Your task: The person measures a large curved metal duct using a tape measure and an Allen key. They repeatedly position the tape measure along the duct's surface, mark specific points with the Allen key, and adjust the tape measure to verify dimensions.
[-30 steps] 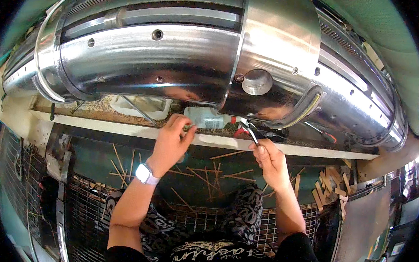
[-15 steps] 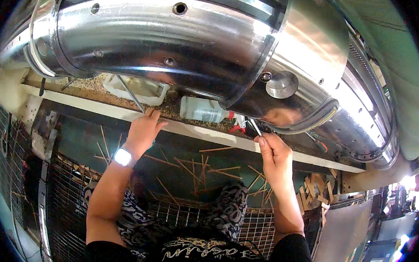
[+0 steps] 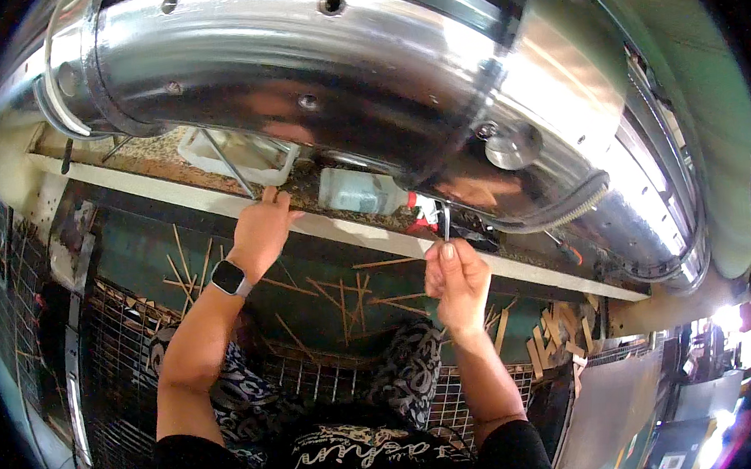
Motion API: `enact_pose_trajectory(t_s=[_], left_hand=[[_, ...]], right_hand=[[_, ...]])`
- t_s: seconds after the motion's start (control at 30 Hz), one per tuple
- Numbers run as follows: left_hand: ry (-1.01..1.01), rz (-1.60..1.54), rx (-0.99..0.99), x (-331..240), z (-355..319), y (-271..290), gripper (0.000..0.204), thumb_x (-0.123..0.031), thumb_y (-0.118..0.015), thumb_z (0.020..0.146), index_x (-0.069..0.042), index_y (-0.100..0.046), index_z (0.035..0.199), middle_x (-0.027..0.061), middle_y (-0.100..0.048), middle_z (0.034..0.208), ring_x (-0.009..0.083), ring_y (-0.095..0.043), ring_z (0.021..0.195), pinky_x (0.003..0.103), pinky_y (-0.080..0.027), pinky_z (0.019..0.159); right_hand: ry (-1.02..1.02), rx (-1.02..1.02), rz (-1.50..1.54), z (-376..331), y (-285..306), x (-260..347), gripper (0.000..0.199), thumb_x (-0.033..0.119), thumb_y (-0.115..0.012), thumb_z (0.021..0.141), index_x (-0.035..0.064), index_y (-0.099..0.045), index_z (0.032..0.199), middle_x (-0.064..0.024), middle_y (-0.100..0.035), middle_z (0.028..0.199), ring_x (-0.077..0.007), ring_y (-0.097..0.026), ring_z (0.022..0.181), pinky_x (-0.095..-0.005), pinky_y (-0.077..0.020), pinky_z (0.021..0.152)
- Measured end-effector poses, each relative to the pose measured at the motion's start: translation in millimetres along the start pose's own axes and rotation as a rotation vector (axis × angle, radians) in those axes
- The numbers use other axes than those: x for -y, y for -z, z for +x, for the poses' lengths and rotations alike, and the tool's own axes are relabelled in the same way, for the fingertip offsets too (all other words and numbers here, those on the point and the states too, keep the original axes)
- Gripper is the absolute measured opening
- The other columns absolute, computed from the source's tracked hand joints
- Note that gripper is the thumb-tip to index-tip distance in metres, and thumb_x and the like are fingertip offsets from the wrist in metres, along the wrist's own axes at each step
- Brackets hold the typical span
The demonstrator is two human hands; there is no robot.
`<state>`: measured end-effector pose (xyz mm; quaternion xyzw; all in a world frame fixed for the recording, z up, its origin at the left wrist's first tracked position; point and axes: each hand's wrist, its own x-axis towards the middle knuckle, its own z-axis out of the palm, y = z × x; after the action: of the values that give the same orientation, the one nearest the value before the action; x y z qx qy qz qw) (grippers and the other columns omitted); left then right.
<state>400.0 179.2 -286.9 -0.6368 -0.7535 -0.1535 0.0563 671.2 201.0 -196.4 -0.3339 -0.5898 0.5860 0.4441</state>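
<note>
My left hand (image 3: 259, 233), a watch on its wrist, rests at the pale ledge (image 3: 345, 229) under the big machine cylinder (image 3: 253, 61). Its fingers reach over the edge, thumb apart, beside the lower end of a slanting metal rod (image 3: 227, 164); no grip on the rod shows. Closed in a pinch, my right hand (image 3: 459, 285) holds a thin metal rod (image 3: 445, 222) that points up toward the cylinder's underside; its far end is hard to make out. Just left of that rod, a clear spray bottle (image 3: 360, 191) with a red and white head lies on its side.
A whitish plastic tray (image 3: 255, 169) sits on the debris-strewn shelf behind the ledge. An orange-tipped tool (image 3: 571, 251) lies farther right. Below are scattered thin sticks (image 3: 341, 301), a wire grid (image 3: 315, 377) and a pile of wood pieces (image 3: 554, 340). The cylinder overhangs the shelf.
My right hand has swung left along the ledge, and the rod in it now stands nearly upright instead of leaning left. My left hand stays at almost the same spot.
</note>
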Motion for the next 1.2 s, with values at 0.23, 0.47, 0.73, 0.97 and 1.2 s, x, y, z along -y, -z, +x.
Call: enact_pose_trajectory(t_s=[0.23, 0.47, 0.73, 0.97, 1.2], left_hand=[[0.03, -0.061, -0.024, -4.9, -3.1, -9.7, 0.028, -0.028, -0.057, 0.085, -0.001, -0.053, 0.089, 0.0166, -0.054, 0.089, 0.0314, -0.062, 0.071, 0.039, -0.051, 0.059], [0.037, -0.12, -0.118, -18.3, -11.9, -13.3, 0.025, -0.028, -0.058, 0.083, -0.004, -0.051, 0.088, 0.0128, -0.052, 0.09, 0.028, -0.061, 0.07, 0.038, -0.05, 0.056], [0.063, -0.148, -0.072, 1.4, -8.0, -6.0, 0.033, -0.034, -0.055, 0.087, -0.002, -0.051, 0.092, 0.0165, -0.053, 0.091, 0.0342, -0.06, 0.073, 0.041, -0.05, 0.059], [0.049, -0.179, -0.016, -5.1, -8.3, -2.1, 0.038, -0.036, -0.052, 0.089, 0.0, -0.05, 0.096, 0.0192, -0.052, 0.1, 0.0369, -0.061, 0.077, 0.043, -0.05, 0.064], [0.006, -0.167, 0.016, 2.8, -11.7, -1.9, 0.039, -0.035, -0.053, 0.088, 0.001, -0.047, 0.099, 0.0196, -0.052, 0.103, 0.0389, -0.059, 0.077, 0.045, -0.05, 0.063]], right_hand=[[-0.079, 0.098, 0.715, 12.9, -66.7, -25.6, 0.049, 0.057, -0.04, 0.09, 0.009, -0.047, 0.086, 0.0008, -0.032, 0.064, -0.0086, -0.029, 0.049, -0.0215, -0.0202, 0.036], [-0.053, -0.173, 1.053, 22.2, -100.8, -27.0, 0.06, 0.065, -0.037, 0.086, 0.0072, -0.052, 0.091, -0.0015, -0.036, 0.064, -0.0089, -0.025, 0.042, -0.0206, -0.0218, 0.03], [-0.098, 0.084, 0.622, 31.8, -88.6, -39.6, 0.052, 0.063, -0.037, 0.087, 0.0122, -0.048, 0.088, -0.001, -0.037, 0.065, -0.0112, -0.029, 0.044, -0.0248, -0.0237, 0.036], [0.028, 0.053, 0.301, -8.8, -62.5, -58.8, 0.033, 0.041, -0.04, 0.095, 0.009, -0.047, 0.094, -0.0001, -0.037, 0.066, -0.0095, -0.033, 0.05, -0.0234, -0.0285, 0.042], [0.106, 0.183, -0.257, -20.8, -16.7, -45.1, 0.027, 0.031, -0.04, 0.098, 0.0049, -0.047, 0.094, 0.0043, -0.036, 0.063, -0.0043, -0.031, 0.05, -0.0193, -0.0266, 0.043]])
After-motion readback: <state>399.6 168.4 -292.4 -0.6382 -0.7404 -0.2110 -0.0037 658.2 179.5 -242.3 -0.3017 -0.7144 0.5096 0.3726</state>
